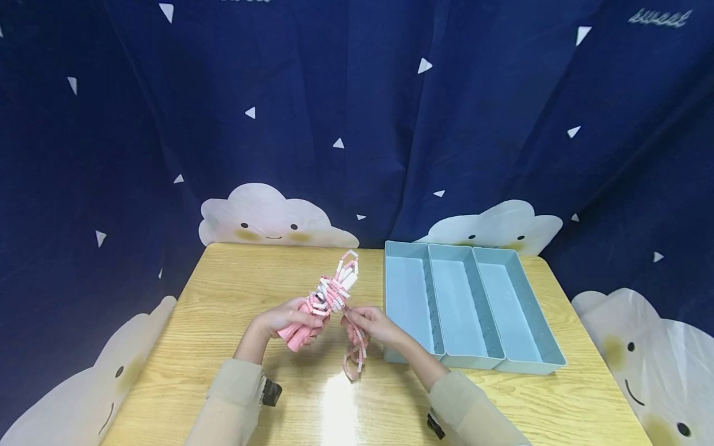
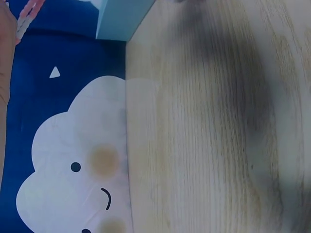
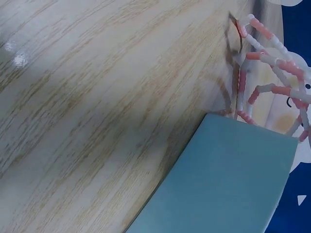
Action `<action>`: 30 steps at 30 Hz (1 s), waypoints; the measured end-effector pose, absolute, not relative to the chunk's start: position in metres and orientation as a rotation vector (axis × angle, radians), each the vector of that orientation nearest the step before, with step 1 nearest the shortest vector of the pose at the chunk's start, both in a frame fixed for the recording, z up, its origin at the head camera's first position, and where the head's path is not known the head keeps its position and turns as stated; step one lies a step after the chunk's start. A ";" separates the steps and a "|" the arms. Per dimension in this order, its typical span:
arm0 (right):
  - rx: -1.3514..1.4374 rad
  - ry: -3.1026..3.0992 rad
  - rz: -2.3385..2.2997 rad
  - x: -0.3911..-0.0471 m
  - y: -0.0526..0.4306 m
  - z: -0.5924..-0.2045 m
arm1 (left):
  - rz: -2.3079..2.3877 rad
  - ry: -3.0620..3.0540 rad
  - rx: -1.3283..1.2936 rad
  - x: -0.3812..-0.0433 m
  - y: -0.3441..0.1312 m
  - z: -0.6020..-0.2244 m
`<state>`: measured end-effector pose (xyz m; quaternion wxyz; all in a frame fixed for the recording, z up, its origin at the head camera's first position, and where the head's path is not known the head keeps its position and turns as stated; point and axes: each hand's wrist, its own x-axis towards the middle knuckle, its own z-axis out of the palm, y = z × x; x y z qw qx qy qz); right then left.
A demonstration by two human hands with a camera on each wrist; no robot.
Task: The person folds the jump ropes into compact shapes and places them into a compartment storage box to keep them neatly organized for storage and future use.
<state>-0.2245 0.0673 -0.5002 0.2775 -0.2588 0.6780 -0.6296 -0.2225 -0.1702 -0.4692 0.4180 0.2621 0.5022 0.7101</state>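
A beaded jump rope (image 1: 333, 292) in pink and white is bundled up, its coils wrapped round the middle. My left hand (image 1: 290, 317) grips the bundle near its pink handles (image 1: 295, 336), which point down toward me. Loose beaded loops (image 1: 359, 354) hang on the right side, and there my right hand (image 1: 375, 323) pinches the rope. In the right wrist view the beaded strands (image 3: 286, 65) show at the right edge. Only a strip of the left hand (image 2: 5, 58) enters the left wrist view, beside a bit of beaded rope (image 2: 29, 14).
Three light blue trays (image 1: 468, 362) stand side by side on the right of the wooden table (image 1: 234, 272), close to the right forearm. A dark blue curtain (image 1: 312, 80) with clouds and white triangles hangs behind and around the table.
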 end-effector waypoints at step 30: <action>-0.489 1.677 -1.801 -0.228 0.072 -0.512 | 1.919 1.275 0.547 -0.223 -0.178 -0.465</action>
